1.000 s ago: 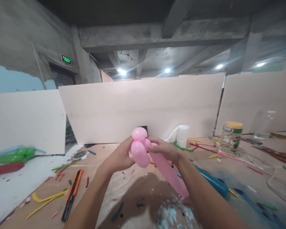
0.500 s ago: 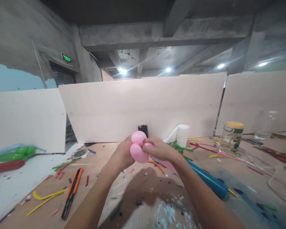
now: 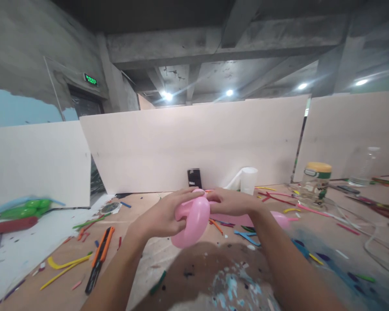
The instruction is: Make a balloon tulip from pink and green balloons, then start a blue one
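Both hands hold a pink modelling balloon over the middle of the table. Its near part is bent into a fat loop. My left hand is closed round the loop's left side, the thumb poking into its opening. At the twist on the right, my right hand pinches the balloon, some fingertips hidden behind it. A long inflated length passes behind my right wrist and shows beyond it as a pink tail end with a thin uninflated tip.
An orange and black utility knife lies left. Scattered balloon scraps cover the table. A black phone-like object, a white paper roll and a yellow-lidded jar stand behind. Green twisted balloons lie far left.
Both hands have come slightly lower and the balloon has turned. The small round bubbles that faced me are replaced by a larger loop. My right forearm now covers the blue tube seen earlier.
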The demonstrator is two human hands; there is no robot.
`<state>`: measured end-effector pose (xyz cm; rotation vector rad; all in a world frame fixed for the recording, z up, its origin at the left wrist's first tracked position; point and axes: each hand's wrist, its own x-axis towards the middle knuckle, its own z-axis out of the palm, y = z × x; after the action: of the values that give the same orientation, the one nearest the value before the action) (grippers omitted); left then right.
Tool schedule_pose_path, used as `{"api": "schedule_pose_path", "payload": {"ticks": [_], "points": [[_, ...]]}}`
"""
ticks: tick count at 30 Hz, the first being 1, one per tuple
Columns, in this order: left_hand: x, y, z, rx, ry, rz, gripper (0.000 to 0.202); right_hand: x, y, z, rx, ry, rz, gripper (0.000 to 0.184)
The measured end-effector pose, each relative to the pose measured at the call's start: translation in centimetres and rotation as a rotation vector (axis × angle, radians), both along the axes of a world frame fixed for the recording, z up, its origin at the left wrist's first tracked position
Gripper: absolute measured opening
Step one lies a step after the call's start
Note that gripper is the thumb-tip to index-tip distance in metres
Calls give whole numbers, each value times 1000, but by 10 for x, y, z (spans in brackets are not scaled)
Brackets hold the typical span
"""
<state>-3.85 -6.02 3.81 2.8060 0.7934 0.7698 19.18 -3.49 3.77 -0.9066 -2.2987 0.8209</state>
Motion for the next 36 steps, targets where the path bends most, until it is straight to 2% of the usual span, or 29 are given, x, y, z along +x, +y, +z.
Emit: {"api": "schedule_pose_path", "payload": {"ticks": [3,7,9,12,16,18,24,26,31,36], "points": [[7,-5,-2,77,-12,95,70,-7,-3,2,-53,-11,74,24],[14,8,-17,257,-111,263,66,-28,0,-2,59,62,-45,26],[12,17,-21,292,-123,268,68,-34,1,-3,97,71,-75,30],[5,25,-22,308,-104,212,74,-32,-3,-1,72,36,-92,37],[-2,24,-18,188,-121,117,72,-19,-8,3,36,-68,-1,26],[-3,21,-16,113,-125,95,69,-16,-9,2,61,-133,11,28],[-11,5,2,-60,4,28,55,-19,-19,3,167,-269,-180,15],[-17,1,8,-156,34,-10,53,-19,-26,7,187,-273,-149,17],[-27,-7,16,-319,-6,-57,52,-13,-41,17,153,-240,-102,43],[-26,-7,19,-420,33,-124,44,-13,-45,18,177,-271,-69,34]]}}
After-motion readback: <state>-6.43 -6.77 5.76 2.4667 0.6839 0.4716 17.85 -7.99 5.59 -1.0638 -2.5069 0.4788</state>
